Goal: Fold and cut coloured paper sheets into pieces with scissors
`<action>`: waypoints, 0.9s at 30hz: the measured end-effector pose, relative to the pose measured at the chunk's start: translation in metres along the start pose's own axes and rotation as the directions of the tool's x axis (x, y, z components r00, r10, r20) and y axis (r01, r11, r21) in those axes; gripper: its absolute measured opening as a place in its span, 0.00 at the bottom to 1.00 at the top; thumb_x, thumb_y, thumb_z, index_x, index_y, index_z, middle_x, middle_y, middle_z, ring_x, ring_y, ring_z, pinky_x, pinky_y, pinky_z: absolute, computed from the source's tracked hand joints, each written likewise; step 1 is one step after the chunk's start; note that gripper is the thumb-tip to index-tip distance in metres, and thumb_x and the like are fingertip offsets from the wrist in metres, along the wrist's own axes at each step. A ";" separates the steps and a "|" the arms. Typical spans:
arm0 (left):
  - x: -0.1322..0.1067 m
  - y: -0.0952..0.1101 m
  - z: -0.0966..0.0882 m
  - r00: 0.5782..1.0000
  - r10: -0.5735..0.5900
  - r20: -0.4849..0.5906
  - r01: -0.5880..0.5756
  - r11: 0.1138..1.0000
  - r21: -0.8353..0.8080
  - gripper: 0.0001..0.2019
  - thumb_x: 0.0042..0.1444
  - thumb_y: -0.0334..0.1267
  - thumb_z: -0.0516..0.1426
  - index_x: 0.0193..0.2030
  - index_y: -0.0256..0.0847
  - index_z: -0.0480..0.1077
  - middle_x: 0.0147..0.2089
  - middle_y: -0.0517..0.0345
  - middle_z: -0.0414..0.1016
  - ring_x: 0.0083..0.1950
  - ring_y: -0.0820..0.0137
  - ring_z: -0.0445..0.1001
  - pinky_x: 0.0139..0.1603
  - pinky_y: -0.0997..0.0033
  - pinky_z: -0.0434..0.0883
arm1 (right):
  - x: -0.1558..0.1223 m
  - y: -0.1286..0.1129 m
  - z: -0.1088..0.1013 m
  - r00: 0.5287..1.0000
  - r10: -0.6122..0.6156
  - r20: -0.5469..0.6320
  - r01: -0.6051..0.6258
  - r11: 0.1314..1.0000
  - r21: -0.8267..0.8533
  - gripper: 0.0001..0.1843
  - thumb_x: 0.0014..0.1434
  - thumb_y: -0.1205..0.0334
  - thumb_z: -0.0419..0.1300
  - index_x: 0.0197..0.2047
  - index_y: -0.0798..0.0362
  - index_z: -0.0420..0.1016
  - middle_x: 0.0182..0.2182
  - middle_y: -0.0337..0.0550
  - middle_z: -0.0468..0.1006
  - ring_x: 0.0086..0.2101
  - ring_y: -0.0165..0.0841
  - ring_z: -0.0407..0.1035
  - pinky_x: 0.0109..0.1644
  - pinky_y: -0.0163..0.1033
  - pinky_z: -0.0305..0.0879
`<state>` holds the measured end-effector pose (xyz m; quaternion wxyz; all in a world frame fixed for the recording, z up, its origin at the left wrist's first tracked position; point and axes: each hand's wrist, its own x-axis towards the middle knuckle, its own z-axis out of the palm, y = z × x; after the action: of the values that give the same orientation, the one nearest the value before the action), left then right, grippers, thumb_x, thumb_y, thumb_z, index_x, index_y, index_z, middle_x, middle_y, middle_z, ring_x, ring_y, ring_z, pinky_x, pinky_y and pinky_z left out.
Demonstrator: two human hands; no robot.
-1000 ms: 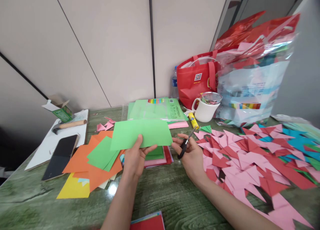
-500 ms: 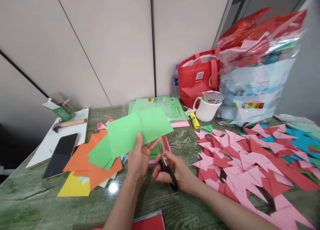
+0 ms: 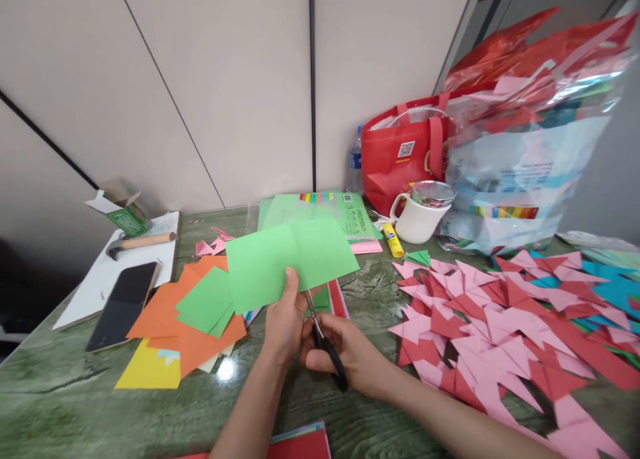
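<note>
A light green sheet of paper [image 3: 270,262] with a crease down its middle is held up by my left hand [image 3: 286,322], thumb in front and the other fingers behind it. My right hand [image 3: 345,352] grips black-handled scissors [image 3: 331,359]. Their blades reach the lower edge of the sheet, close to my left fingers; the tips are hidden behind or at the paper. Left of the hands, green paper squares [image 3: 205,302] lie on orange paper pieces [image 3: 195,352]. Beneath the held sheet, a stack of red and green paper [image 3: 339,300] is partly covered.
Pink and red folded pieces [image 3: 480,326] spread over the right side. A white mug [image 3: 419,219], glue stick [image 3: 393,240], red bag [image 3: 390,166] and clear plastic bag [image 3: 515,172] stand behind. At left lie a phone [image 3: 123,306] and a hammer [image 3: 145,241] on a white board [image 3: 90,299].
The scissors have moved left and up against the sheet's lower edge. My left fingers, spread before, are now tucked behind the paper. The view has shifted slightly.
</note>
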<state>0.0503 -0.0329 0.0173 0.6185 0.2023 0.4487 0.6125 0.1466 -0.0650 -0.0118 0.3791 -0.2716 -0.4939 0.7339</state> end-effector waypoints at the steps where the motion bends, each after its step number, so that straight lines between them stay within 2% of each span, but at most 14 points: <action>1: 0.000 0.000 0.000 1.000 0.002 -0.015 -0.002 1.000 0.024 0.22 0.45 0.50 0.57 0.41 0.35 0.71 0.42 0.47 0.75 0.45 0.62 0.72 0.42 0.67 0.71 | 0.000 -0.001 0.001 1.000 -0.002 -0.012 0.001 1.000 -0.005 0.23 0.39 0.50 0.66 0.31 0.55 0.63 0.23 0.35 0.64 0.24 0.26 0.56 0.27 0.32 0.51; 4: -0.001 0.001 0.000 0.999 -0.001 -0.050 0.006 0.996 0.094 0.21 0.43 0.52 0.57 0.37 0.35 0.73 0.38 0.46 0.76 0.40 0.63 0.74 0.37 0.70 0.71 | 0.002 -0.005 0.003 0.998 -0.022 -0.059 0.020 0.999 -0.033 0.23 0.37 0.48 0.67 0.31 0.54 0.64 0.24 0.35 0.64 0.25 0.27 0.56 0.27 0.32 0.51; 7: -0.002 0.001 0.000 0.996 -0.008 -0.088 0.018 0.994 0.112 0.20 0.41 0.52 0.58 0.34 0.36 0.74 0.32 0.49 0.77 0.31 0.67 0.74 0.27 0.74 0.70 | 0.005 -0.007 0.003 0.994 -0.048 -0.099 0.041 0.997 -0.072 0.24 0.36 0.46 0.66 0.30 0.53 0.64 0.24 0.35 0.63 0.25 0.27 0.56 0.27 0.32 0.53; 10: -0.003 0.000 0.001 0.985 -0.050 -0.162 0.075 0.986 0.149 0.21 0.37 0.52 0.60 0.29 0.33 0.74 0.25 0.51 0.75 0.20 0.72 0.69 0.17 0.76 0.64 | 0.008 -0.008 0.003 0.992 -0.078 -0.096 0.070 0.993 -0.090 0.25 0.36 0.44 0.65 0.29 0.53 0.62 0.23 0.35 0.62 0.26 0.29 0.57 0.29 0.33 0.55; 12: -0.005 0.000 0.003 0.983 -0.082 -0.166 0.106 0.983 0.147 0.22 0.37 0.52 0.60 0.29 0.32 0.73 0.24 0.51 0.75 0.17 0.75 0.66 0.15 0.77 0.62 | 0.008 -0.008 0.003 0.992 -0.098 -0.085 0.092 0.993 -0.074 0.25 0.38 0.42 0.64 0.28 0.52 0.61 0.23 0.35 0.63 0.27 0.30 0.58 0.30 0.34 0.56; 16: -0.006 -0.001 0.006 0.988 -0.107 -0.107 0.119 0.987 0.106 0.24 0.38 0.53 0.59 0.33 0.31 0.73 0.26 0.49 0.75 0.18 0.75 0.66 0.15 0.76 0.61 | 0.006 -0.007 0.001 0.989 -0.120 -0.083 0.116 0.992 -0.054 0.22 0.42 0.44 0.62 0.31 0.52 0.62 0.26 0.37 0.66 0.30 0.32 0.60 0.34 0.35 0.57; 20: -0.005 -0.006 0.005 0.984 -0.095 -0.152 0.117 0.983 0.145 0.25 0.37 0.53 0.60 0.34 0.30 0.72 0.30 0.47 0.76 0.21 0.74 0.69 0.17 0.77 0.63 | 0.003 -0.006 -0.001 0.989 -0.129 -0.072 0.125 0.991 -0.054 0.21 0.44 0.46 0.62 0.32 0.52 0.62 0.28 0.38 0.67 0.32 0.32 0.61 0.36 0.36 0.58; 23: -0.003 -0.010 0.001 0.986 -0.082 -0.142 0.104 0.983 0.153 0.24 0.37 0.53 0.60 0.34 0.32 0.72 0.34 0.46 0.76 0.26 0.71 0.72 0.24 0.75 0.67 | 0.002 -0.004 -0.002 0.988 -0.129 -0.079 0.125 0.990 -0.060 0.22 0.44 0.45 0.62 0.33 0.52 0.62 0.29 0.40 0.67 0.33 0.33 0.62 0.37 0.37 0.59; 27: -0.002 -0.012 -0.001 0.994 -0.087 -0.073 0.095 0.987 0.126 0.21 0.39 0.53 0.59 0.30 0.34 0.73 0.31 0.46 0.76 0.32 0.65 0.74 0.31 0.70 0.71 | 0.001 -0.002 -0.001 0.987 -0.119 -0.109 0.111 0.991 -0.071 0.24 0.40 0.45 0.64 0.33 0.52 0.62 0.27 0.38 0.66 0.30 0.32 0.62 0.36 0.37 0.59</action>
<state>0.0568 -0.0375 0.0080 0.6161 0.2008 0.5168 0.5596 0.1473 -0.0628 -0.0102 0.4393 -0.2959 -0.5098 0.6779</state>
